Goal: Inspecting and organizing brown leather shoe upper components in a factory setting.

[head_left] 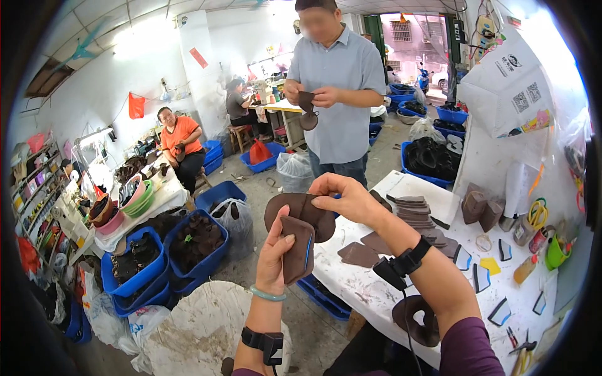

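My left hand (271, 260) is closed on a dark brown leather-like piece (297, 254) with a blue line along one side. Just above it, my right hand (342, 197) pinches the top edge of a larger, rounded brown piece (324, 224). This rounded piece overlaps behind the one in my left hand, and my left fingertips reach its near side. To the right, on the white table (348, 282), lie a stack of brown pieces (412, 210) and loose flat ones (359, 254). A curved brown piece with an opening (407, 307) rests by my right forearm.
Small blue-edged pieces (481, 277), pliers (523, 348), a bottle (525, 269) and scissors (537, 214) occupy the table's right side. A person in a grey-blue shirt (338, 75) stands opposite, holding brown pieces. Blue bins (197, 244) and a round pale surface (200, 332) are at left.
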`<state>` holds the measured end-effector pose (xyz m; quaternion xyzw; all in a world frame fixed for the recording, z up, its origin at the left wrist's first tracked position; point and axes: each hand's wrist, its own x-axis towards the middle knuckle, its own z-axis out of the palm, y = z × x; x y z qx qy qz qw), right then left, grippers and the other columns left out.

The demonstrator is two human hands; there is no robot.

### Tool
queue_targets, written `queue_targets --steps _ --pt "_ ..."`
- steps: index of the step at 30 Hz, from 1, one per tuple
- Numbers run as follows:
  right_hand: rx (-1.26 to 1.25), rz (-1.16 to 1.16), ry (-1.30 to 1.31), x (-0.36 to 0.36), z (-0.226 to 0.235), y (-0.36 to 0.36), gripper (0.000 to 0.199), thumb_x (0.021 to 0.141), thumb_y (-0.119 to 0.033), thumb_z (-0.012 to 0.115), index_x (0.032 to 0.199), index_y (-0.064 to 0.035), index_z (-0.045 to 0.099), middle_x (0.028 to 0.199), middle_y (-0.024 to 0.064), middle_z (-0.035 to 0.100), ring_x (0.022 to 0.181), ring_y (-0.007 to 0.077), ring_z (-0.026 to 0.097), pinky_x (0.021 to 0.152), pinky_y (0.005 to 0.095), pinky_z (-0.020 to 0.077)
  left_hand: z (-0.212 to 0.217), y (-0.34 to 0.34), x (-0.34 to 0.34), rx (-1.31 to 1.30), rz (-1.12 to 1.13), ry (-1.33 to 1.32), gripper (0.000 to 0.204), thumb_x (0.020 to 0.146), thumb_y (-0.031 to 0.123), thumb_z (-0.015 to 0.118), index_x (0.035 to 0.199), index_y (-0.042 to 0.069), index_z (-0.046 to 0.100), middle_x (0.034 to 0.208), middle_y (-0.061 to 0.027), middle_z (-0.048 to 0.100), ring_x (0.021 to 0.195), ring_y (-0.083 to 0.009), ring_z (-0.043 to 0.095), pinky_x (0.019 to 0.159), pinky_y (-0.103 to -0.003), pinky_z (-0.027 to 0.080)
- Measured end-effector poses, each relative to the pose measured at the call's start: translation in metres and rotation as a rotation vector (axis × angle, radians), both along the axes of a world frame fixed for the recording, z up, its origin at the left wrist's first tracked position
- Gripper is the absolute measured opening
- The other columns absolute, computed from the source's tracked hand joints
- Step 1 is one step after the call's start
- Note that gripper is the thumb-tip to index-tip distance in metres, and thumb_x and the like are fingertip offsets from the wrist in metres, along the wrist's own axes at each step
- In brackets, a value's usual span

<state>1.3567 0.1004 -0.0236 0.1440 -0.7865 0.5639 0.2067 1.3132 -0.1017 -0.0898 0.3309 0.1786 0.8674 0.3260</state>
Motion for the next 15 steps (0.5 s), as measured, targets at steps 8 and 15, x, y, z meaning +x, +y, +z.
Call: queue_targets --steps 8,15 --pt "0.016 -0.051 -0.022 0.005 0.001 0.004 0.019 0.083 -0.009 0.066 0.101 -0.0039 0.060 0.089 -0.0006 0.061 0.083 0.0080 0.054 0.078 0.0253 0.0449 0.000 0.009 -0.004 -0.117 0.069 0.012 0.059 0.086 -0.007 0.050 0.141 0.010 0.035 0.125 -0.0126 0.054 0.110 -0.0227 0.058 0.094 -0.034 0.049" --pt "-0.018 -0.066 -0.034 0.005 -0.001 0.007 0.023 0.080 -0.008 0.067 0.100 -0.0014 0.060 0.089 0.0026 0.062 0.084 0.0108 0.057 0.080 0.0267 0.0464 0.002 0.012 -0.002 -0.109 0.067 0.069 0.058 0.087 -0.005 0.053 0.141 0.010 0.036 0.126 -0.0107 0.054 0.111 -0.0205 0.057 0.094 -0.033 0.048"
